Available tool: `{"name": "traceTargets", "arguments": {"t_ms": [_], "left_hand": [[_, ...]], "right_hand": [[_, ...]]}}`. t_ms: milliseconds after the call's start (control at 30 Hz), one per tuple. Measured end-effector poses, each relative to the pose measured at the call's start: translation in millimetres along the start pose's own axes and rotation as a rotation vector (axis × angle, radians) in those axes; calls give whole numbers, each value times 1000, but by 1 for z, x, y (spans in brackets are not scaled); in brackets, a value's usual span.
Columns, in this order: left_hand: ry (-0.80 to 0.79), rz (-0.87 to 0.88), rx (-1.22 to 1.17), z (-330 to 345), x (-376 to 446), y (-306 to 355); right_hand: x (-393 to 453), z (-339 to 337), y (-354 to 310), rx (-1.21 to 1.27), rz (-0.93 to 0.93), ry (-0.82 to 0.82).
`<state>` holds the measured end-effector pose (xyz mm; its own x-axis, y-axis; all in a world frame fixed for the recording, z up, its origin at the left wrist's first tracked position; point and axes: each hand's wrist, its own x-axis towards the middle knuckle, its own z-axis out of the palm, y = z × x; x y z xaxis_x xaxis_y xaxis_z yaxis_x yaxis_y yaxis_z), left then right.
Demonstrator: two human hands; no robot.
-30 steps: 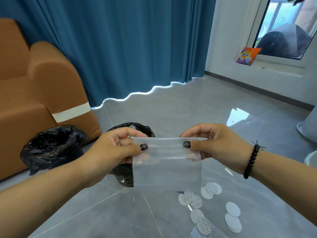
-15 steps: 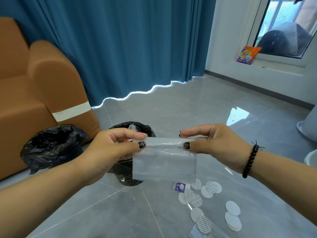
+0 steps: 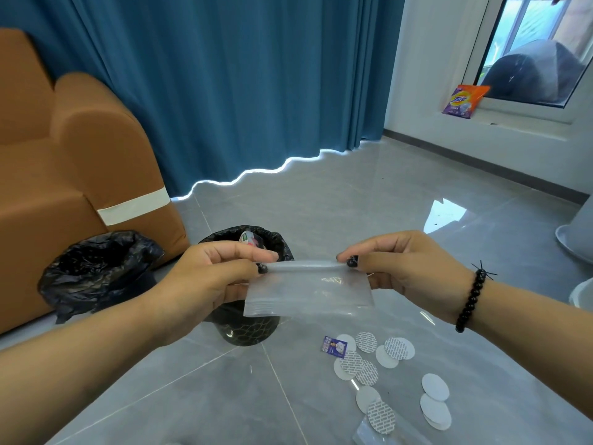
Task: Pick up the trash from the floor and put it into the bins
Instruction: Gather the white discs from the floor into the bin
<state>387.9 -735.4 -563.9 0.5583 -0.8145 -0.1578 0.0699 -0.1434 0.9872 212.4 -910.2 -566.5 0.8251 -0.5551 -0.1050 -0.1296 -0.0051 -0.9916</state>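
Both hands hold a clear plastic zip bag (image 3: 308, 292) stretched between them at chest height. My left hand (image 3: 211, 277) pinches its left top corner, my right hand (image 3: 398, 268) its right top corner. The bag hangs folded up, its lower edge tilted toward me. Directly behind and below it stands a small bin (image 3: 247, 329) lined with a black bag, with some wrappers inside. A second black-lined bin (image 3: 96, 271) stands to the left by the sofa. On the floor lie several round white seal discs (image 3: 378, 364) and a small blue printed scrap (image 3: 334, 346).
An orange sofa (image 3: 80, 175) fills the left side, with blue curtains (image 3: 240, 85) behind. A detergent packet (image 3: 465, 99) rests on the window ledge at far right. White objects (image 3: 577, 239) stand at the right edge. Another clear plastic piece (image 3: 369, 433) lies by the bottom edge.
The bag's lower half has swung up toward me, so it now looks shorter. The blue scrap and more discs beneath it have come into sight. Both hands kept their grip.
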Motion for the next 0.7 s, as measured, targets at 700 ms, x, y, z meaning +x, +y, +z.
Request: {"name": "traceTargets", "arguments": {"t_ms": [700], "left_hand": [[-44, -69, -74, -2, 5, -7]], "right_hand": [[0, 3, 2, -57, -7, 40]]}}
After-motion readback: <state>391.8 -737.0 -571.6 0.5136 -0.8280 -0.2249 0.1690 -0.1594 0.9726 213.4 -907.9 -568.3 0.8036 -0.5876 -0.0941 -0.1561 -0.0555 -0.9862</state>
